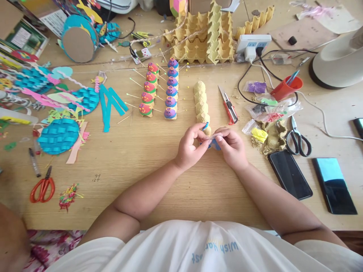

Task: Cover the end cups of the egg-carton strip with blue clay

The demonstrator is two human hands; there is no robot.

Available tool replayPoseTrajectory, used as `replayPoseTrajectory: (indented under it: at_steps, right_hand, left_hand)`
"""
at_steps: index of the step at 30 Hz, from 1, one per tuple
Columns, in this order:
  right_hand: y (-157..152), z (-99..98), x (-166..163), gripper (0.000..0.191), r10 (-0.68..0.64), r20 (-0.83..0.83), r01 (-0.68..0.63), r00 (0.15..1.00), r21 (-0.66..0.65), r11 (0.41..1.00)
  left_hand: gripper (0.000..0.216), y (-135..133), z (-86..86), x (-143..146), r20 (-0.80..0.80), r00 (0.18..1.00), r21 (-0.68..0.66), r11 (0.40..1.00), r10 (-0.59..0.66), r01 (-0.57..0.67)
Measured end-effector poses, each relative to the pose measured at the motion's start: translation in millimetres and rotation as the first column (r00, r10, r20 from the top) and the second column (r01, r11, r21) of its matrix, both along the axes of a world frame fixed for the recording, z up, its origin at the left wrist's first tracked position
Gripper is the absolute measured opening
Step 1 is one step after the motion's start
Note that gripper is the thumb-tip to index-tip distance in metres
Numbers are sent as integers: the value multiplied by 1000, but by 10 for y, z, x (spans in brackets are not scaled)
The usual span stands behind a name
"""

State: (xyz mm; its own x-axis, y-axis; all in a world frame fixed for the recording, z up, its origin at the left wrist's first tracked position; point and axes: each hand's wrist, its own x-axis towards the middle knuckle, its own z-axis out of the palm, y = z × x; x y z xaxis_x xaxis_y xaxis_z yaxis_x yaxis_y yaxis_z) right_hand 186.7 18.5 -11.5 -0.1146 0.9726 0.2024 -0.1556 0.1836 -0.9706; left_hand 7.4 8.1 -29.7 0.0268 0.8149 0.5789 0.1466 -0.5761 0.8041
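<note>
Left hand [190,148] and right hand [233,148] pinching one thin pale piece [213,136].
Fingertips closed on it from both sides. Blue material [216,144] just under them, partly hidden. Bare egg-carton strip [201,99] directly beyond the fingers; utility knife [228,105] beyond, to their right; purple-blue carton row [171,91], red-green carton row [149,87] farther left.

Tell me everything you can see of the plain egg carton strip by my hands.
The egg carton strip is pale yellowish tan, a single row of rounded humps with a rough, pulp-like surface. It lies on the table, humps up, pointing away from you, between the purple-topped row and the red cutter. The left hand partly hides its near end; whether they touch is unclear.
</note>
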Motion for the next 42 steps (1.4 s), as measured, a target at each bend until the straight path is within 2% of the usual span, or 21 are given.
replayPoseTrajectory:
  at_steps: [5, 13, 15, 17, 20, 22, 24, 26, 29, 32, 35, 37, 39, 42]
  right_hand:
    - [-7, -4, 13, 46, -33, 45, 33, 998, 0, 999]
    - [-35, 42, 37, 35, -12, 188, -10, 982, 115, 993]
    - [-33, 42, 52, 38, -44, 222, 16, 974, 127, 992]
    - [-13, 20, 80, 39, -130, 254, 92, 959, 156, 983]
    - [59, -66, 141, 31, -317, 314, 253, 895, 228, 940]
    - [126, -146, 181, 19, -428, 342, 349, 836, 270, 897]
    - [188, -217, 216, 11, -485, 345, 406, 804, 277, 871]
    - [222, -254, 244, 26, -550, 365, 444, 751, 337, 830]
    - [196, -221, 260, 44, -658, 357, 470, 663, 487, 737]
    - [96, -133, 232, 41, -692, 343, 414, 635, 606, 679]
    - [4, -78, 179, 39, -564, 433, 197, 703, 644, 739]
    - [-18, -74, 152, 43, -484, 480, 75, 732, 649, 757]
    - [-11, -82, 137, 42, -454, 484, 26, 748, 663, 749]
    - [18, -85, 135, 30, -451, 483, 23, 750, 663, 748]
  left_hand:
    - [46, -4, -10, 4, -1, 1000, -36, 999, -17, 17]
    - [56, 3, -40, 2, 35, 998, -92, 994, -55, 58]
    - [59, -1, -39, -1, 74, 995, -113, 991, -70, 78]
    - [55, 3, -38, -13, 127, 989, -149, 984, -76, 95]
    - [42, 32, -50, -49, 235, 972, -250, 965, -18, 78]
    - [49, 66, -70, -73, 306, 950, -336, 941, 62, 47]
    - [61, 99, -91, -88, 330, 936, -417, 909, 125, 25]
    - [68, 117, -103, -94, 316, 937, -455, 890, 151, 10]
    - [68, 107, -91, -99, 265, 955, -427, 904, 131, -6]
    - [66, 68, -51, -112, 204, 976, -339, 941, 74, 0]
    - [71, 28, -14, -124, 144, 990, -261, 965, 0, 38]
    - [76, 11, -1, -126, 116, 993, -244, 968, -36, 64]
    - [81, 4, 4, -125, 94, 994, -251, 965, -55, 77]
    - [85, 8, 11, -123, 78, 994, -266, 960, -71, 89]
